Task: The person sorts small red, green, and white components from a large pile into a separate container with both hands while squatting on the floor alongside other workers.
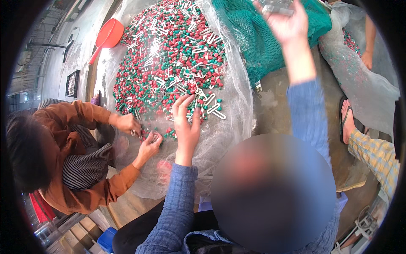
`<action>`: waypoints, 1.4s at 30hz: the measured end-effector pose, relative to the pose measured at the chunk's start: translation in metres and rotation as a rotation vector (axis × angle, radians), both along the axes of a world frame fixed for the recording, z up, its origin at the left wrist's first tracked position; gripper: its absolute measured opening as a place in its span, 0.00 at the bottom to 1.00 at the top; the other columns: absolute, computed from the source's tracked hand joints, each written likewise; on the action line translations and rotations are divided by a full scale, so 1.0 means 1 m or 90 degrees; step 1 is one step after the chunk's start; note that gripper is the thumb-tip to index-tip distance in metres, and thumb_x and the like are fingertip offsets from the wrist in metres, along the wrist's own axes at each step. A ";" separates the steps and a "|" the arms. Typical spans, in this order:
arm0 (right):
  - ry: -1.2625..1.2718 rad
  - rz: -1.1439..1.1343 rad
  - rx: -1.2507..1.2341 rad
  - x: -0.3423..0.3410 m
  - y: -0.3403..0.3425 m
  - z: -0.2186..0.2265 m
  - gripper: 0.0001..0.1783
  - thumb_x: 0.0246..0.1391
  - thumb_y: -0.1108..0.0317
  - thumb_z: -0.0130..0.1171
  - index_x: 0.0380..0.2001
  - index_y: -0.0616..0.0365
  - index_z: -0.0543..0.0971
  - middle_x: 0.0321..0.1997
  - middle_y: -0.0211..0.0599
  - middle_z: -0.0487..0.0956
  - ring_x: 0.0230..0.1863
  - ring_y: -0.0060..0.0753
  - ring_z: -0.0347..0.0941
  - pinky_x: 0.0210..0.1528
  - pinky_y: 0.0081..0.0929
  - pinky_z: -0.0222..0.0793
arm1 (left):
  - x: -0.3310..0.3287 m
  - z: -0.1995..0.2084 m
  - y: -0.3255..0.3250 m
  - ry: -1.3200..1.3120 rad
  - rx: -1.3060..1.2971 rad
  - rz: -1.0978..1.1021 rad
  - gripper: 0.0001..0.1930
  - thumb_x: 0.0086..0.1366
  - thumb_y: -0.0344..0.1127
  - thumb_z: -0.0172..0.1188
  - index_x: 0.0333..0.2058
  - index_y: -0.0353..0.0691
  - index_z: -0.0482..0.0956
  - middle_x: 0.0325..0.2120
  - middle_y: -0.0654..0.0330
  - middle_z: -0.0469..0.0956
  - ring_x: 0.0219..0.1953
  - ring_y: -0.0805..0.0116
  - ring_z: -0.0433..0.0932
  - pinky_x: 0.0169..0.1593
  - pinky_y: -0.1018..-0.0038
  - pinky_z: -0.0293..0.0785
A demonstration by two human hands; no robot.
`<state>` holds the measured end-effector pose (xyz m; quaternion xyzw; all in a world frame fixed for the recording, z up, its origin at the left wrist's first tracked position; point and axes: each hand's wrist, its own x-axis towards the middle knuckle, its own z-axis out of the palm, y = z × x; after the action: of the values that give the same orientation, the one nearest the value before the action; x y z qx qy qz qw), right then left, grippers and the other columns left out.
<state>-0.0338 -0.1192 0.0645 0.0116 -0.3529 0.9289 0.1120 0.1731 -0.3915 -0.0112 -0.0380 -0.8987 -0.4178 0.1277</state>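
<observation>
Reaching up from the lower edge in a blue ribbed sleeve, the left hand (pixel 186 122) lies fingers spread and flat on the near rim of a heap of small red and green plastic caps mixed with white plastic clips (pixel 173 59), clamped on nothing. These pieces look light, hard and smooth, so they would probably slide and scatter easily; pinching one between fingertip and thumb seems the sure hold. They rest on a crinkled clear plastic sheet (pixel 224 135), directly under and beyond the fingers. Farther off, the right hand (pixel 287 21) is raised over green netting (pixel 253 38), closed on small pale pieces. A co-worker's hands (pixel 139 135) sort alongside.
</observation>
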 end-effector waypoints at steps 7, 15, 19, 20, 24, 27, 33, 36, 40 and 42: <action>-0.198 -0.165 1.454 -0.035 0.099 -0.082 0.38 0.45 0.36 0.52 0.46 0.61 0.68 0.51 0.54 0.71 0.55 0.47 0.67 0.56 0.47 0.60 | 0.000 -0.016 -0.028 -0.003 -0.102 0.007 0.16 0.56 0.26 0.57 0.45 0.41 0.74 0.47 0.55 0.70 0.50 0.57 0.68 0.52 0.66 0.64; -0.099 -0.131 1.632 0.015 0.087 -0.101 0.25 0.50 0.47 0.54 0.36 0.61 0.72 0.28 0.49 0.79 0.34 0.49 0.77 0.44 0.41 0.68 | 0.003 -0.045 -0.053 -0.017 -0.145 -0.015 0.10 0.55 0.29 0.57 0.38 0.44 0.77 0.38 0.58 0.74 0.43 0.60 0.72 0.48 0.65 0.64; -0.123 -0.153 1.604 0.060 0.053 -0.101 0.25 0.49 0.47 0.56 0.37 0.60 0.72 0.29 0.51 0.79 0.34 0.50 0.76 0.43 0.40 0.68 | 0.007 -0.054 -0.050 -0.123 -0.068 0.016 0.08 0.56 0.26 0.56 0.36 0.39 0.78 0.32 0.57 0.77 0.37 0.59 0.75 0.42 0.70 0.69; -0.139 -0.149 1.596 0.074 0.048 -0.100 0.26 0.48 0.47 0.57 0.39 0.59 0.72 0.31 0.51 0.79 0.36 0.50 0.75 0.45 0.41 0.67 | 0.004 -0.066 -0.040 -0.099 -0.087 -0.019 0.08 0.55 0.29 0.58 0.35 0.40 0.79 0.30 0.57 0.77 0.36 0.60 0.75 0.41 0.69 0.70; 0.092 -0.442 1.351 0.117 -0.009 -0.083 0.29 0.42 0.52 0.64 0.46 0.53 0.72 0.46 0.43 0.73 0.50 0.45 0.66 0.52 0.42 0.59 | 0.007 -0.088 0.009 -0.085 -0.230 -0.049 0.18 0.51 0.38 0.63 0.43 0.46 0.75 0.39 0.61 0.73 0.44 0.61 0.71 0.47 0.62 0.64; 0.339 -0.171 1.114 0.148 -0.092 -0.079 0.16 0.42 0.66 0.61 0.39 0.51 0.75 0.41 0.34 0.74 0.46 0.39 0.70 0.48 0.36 0.64 | 0.012 -0.102 0.017 -0.159 -0.317 -0.093 0.21 0.50 0.38 0.63 0.44 0.45 0.73 0.42 0.60 0.72 0.45 0.61 0.70 0.48 0.59 0.62; 0.198 0.185 1.152 0.166 -0.118 -0.180 0.21 0.44 0.73 0.57 0.45 0.54 0.72 0.47 0.40 0.70 0.47 0.44 0.69 0.46 0.37 0.69 | 0.033 -0.097 0.011 -0.180 -0.081 -0.062 0.11 0.58 0.32 0.55 0.40 0.39 0.72 0.33 0.54 0.76 0.39 0.63 0.75 0.44 0.64 0.69; 0.240 0.187 1.214 0.167 -0.122 -0.187 0.24 0.43 0.73 0.58 0.47 0.53 0.70 0.42 0.41 0.71 0.45 0.43 0.69 0.44 0.39 0.69 | 0.041 -0.081 -0.037 -0.262 0.213 0.195 0.06 0.64 0.29 0.49 0.39 0.36 0.71 0.32 0.53 0.76 0.35 0.65 0.76 0.38 0.69 0.72; 0.193 0.253 1.238 0.167 -0.124 -0.192 0.17 0.44 0.72 0.58 0.41 0.54 0.71 0.34 0.38 0.70 0.41 0.42 0.69 0.41 0.40 0.67 | 0.026 -0.095 -0.063 -0.142 -0.137 0.105 0.09 0.62 0.35 0.54 0.38 0.39 0.70 0.33 0.51 0.72 0.30 0.56 0.75 0.36 0.64 0.72; 0.165 0.296 1.256 0.165 -0.120 -0.192 0.15 0.45 0.72 0.57 0.39 0.54 0.70 0.35 0.38 0.70 0.41 0.42 0.69 0.41 0.40 0.67 | 0.019 -0.085 -0.045 -0.229 -0.263 0.033 0.11 0.60 0.39 0.57 0.38 0.41 0.71 0.33 0.51 0.72 0.31 0.56 0.75 0.37 0.64 0.71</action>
<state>0.1308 -0.2393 -0.1276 0.2675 -0.9347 0.2147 -0.0934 0.1924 -0.4366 -0.0965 0.0345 -0.9738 -0.2224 -0.0336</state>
